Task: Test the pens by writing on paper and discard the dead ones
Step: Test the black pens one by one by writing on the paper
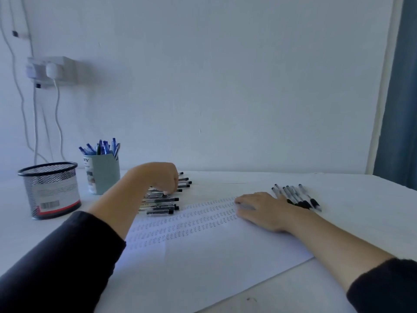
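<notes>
left hand point(161, 177): mine, reaching forward over the pile of capped black pens point(163, 201), fingers curled down, tips touching the top of the pile. Can't tell if a pen is actually pinched yet; the knuckles hide the grip.
right hand point(262, 210): flat, fingers straight and relaxed, palm down on the paper point(203, 256), pinning it. Holds nothing.
key relation: the pile is directly under and just ahead of my left fingertips; the pens lie side by side with their long axes running left-right, caps toward the right. My fingers come down across the barrels, so a pinch across one barrel looks like the natural pick.
nearer hand: left, already touching the pile. Right is well apart from it, with the written part of the sheet between.
paper: lies between both hands, rows of small test scribbles point(191, 222) across its far half, the near half blank.
sorted row point(295, 196): a few black pens just beyond my right hand, fanned on the table, long axes running near-far. Probably already tested.
bins: empty-looking mesh cup point(50, 190) at far left, and a pale blue holder point(102, 175) of blue pens beside it, both left of the pile.
step: picking the next pen to test, I'd say.
risk: dragging neighbouring pens off the stack when lifting one.
</notes>
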Action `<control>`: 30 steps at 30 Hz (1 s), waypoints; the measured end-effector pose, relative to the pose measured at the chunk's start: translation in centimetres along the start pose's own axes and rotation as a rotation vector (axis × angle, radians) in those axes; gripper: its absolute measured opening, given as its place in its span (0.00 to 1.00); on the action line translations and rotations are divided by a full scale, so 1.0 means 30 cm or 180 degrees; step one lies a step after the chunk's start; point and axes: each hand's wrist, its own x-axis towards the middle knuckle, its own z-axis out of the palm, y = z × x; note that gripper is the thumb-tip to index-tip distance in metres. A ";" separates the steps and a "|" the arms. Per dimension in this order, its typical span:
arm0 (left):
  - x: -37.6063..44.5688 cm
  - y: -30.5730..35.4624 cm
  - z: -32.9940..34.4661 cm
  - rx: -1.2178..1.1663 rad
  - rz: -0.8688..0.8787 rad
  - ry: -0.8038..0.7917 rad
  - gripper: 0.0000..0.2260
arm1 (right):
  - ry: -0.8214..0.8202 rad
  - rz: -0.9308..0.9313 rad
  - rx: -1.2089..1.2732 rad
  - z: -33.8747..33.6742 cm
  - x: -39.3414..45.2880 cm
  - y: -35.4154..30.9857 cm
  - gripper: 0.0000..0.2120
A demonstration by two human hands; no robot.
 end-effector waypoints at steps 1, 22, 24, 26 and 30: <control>0.004 -0.010 0.006 0.0015 -0.0014 -0.0133 0.11 | -0.0006 -0.0001 0.0047 0.000 -0.001 0.005 0.21; 0.042 0.100 0.100 -0.0948 0.1017 0.2229 0.11 | -0.0064 -0.0004 0.0039 0.006 0.008 0.023 0.23; 0.038 0.117 0.117 -0.0717 0.0992 0.2376 0.13 | -0.0058 -0.0008 0.0020 0.006 0.007 0.021 0.23; 0.043 0.125 0.134 -0.0438 0.0892 0.2499 0.17 | -0.0053 -0.0008 0.0020 0.006 0.009 0.022 0.23; 0.043 0.145 0.148 -0.0191 0.0898 0.2741 0.26 | -0.0070 -0.0010 -0.0037 0.007 0.008 0.024 0.24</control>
